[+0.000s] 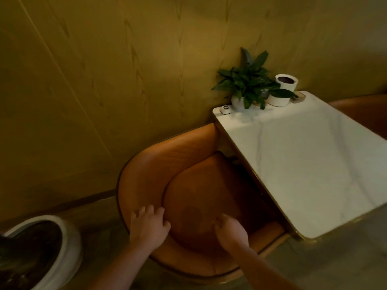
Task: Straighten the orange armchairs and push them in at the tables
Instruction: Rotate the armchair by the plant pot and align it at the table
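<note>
An orange armchair [167, 164] with a curved back stands below me, its seat partly under the white marble table [314, 160]. My left hand [147, 226] rests on the inner side of the chair's back rim, fingers spread over the padding. On the near rim, towards the table, lies my right hand [230, 231], its fingers curled over the edge. A second orange armchair [364, 114] shows at the table's far side, mostly hidden by the tabletop.
A wood-panelled wall runs close behind the chair. On the table's wall end sit a potted plant [247, 84], a white cup-shaped pot [285, 82] and a small white button device [225, 110]. A large white planter [41, 252] stands on the floor at lower left.
</note>
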`<state>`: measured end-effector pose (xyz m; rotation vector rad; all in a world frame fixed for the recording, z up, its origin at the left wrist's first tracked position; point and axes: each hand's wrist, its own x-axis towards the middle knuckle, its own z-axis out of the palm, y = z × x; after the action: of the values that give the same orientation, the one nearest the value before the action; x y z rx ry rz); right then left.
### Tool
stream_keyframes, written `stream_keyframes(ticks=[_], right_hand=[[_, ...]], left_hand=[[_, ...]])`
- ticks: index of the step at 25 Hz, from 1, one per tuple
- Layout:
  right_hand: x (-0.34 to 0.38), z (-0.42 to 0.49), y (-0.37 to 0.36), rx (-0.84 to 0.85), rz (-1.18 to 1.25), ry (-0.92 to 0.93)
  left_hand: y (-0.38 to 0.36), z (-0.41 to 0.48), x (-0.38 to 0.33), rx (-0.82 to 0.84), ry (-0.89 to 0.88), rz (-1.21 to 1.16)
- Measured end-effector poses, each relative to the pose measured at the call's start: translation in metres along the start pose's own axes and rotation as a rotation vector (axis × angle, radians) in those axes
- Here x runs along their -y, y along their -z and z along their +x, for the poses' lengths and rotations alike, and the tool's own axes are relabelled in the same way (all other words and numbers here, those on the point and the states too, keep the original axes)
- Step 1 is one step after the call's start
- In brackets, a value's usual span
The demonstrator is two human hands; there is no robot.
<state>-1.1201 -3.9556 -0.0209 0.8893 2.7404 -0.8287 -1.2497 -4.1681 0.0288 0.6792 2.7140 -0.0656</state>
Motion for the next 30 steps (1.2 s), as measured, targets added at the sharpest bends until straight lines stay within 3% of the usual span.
stream_keyframes(ticks=[6, 10, 21, 30], right_hand=[[0.073, 0.003, -0.004, -0.242, 0.017, -0.235], [0.107, 0.001, -0.006, -0.302, 0.046, -0.298], [0.088, 0.010, -0.003, -0.312, 0.110, -0.399], [0.076, 0.010, -0.027, -0.233, 0.393, -0.731]], left_hand=[[0.034, 0.054, 0.055, 0.032, -0.266, 0.070], [0.052, 0.074, 0.067, 0.066, -0.373, 0.102], [0.051, 0.118, 0.050, 0.102, -0.421, 0.133], [0.054, 0.179, 0.067, 0.147, -0.520, 0.332]])
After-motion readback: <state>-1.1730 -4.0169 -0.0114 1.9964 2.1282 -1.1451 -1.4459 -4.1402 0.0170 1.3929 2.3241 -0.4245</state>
